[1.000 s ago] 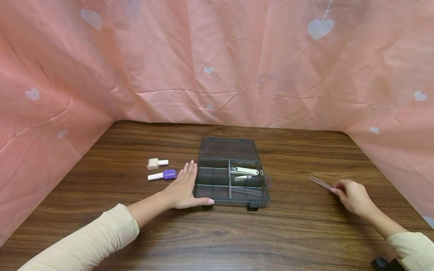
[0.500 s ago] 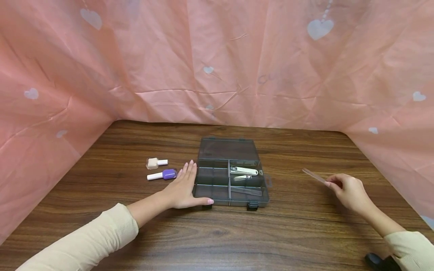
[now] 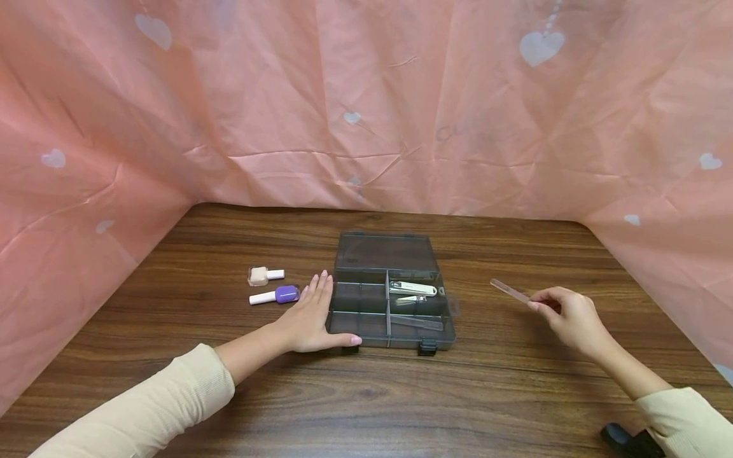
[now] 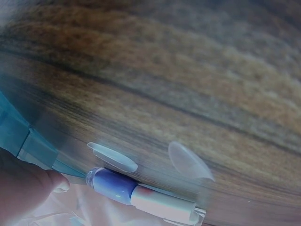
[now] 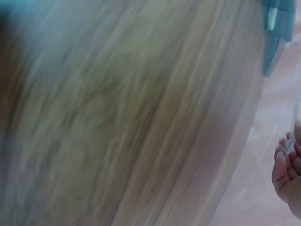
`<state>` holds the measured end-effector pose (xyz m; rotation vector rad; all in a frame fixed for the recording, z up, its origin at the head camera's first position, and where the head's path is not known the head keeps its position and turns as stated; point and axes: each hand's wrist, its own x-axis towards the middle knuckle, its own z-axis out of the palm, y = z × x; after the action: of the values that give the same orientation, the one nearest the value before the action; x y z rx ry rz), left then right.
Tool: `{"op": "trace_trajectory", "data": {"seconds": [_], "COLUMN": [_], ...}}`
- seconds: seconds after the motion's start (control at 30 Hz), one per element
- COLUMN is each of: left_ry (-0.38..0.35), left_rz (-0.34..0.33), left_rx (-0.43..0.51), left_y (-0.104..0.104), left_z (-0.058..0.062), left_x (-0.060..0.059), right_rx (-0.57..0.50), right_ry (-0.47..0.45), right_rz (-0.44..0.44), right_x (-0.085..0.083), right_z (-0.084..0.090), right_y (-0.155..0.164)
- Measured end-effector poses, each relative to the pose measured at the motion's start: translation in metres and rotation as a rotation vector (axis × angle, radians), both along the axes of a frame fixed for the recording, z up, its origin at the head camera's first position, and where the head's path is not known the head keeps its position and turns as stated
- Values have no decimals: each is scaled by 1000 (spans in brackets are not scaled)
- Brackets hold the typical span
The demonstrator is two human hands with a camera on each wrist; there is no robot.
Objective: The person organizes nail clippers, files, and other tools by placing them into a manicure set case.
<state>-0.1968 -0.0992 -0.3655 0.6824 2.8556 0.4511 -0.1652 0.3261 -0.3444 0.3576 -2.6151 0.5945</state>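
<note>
A smoky grey organizer box point(image 3: 359, 323) lies with its lid point(image 3: 386, 251) folded back. My left hand point(image 3: 306, 323) rests along its left side, fingers straight and thumb against the front edge. On the right side of the table, my right hand point(image 3: 575, 321) pinches one end of a thin clear strip point(image 3: 509, 291), its free end pointing toward the box. Inside the box's right half are a large nail clipper point(image 3: 413, 289) and a smaller nail clipper point(image 3: 411, 299). Another clear strip point(image 3: 417, 323) lies in the front right section.
Left of the box lie a purple nail polish bottle point(image 3: 287, 294) and a beige one point(image 3: 259, 276), both with white caps. Pink curtain point(image 3: 366, 127) encloses the wooden table point(image 3: 487, 401) at the back and sides. A black object point(image 3: 624, 439) shows by the right sleeve.
My right hand has moved left toward the box, carrying the clear strip. The left hand and the box have stayed where they were.
</note>
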Motion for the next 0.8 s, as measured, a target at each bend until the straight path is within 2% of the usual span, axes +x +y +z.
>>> {"op": "trace_trajectory", "data": {"seconds": [0.2,0.8], "left_ry": [0,7], "left_rz": [2,4], "left_rx": [-4,3], "left_y": [0,0], "left_z": [0,0], "left_x": [0,0], "right_rx": [-26,-68], "right_ry": [26,11], "right_rz": [35,142], "right_x": [1,10], "right_z": [4,8], "right_y": [-12,-50]}}
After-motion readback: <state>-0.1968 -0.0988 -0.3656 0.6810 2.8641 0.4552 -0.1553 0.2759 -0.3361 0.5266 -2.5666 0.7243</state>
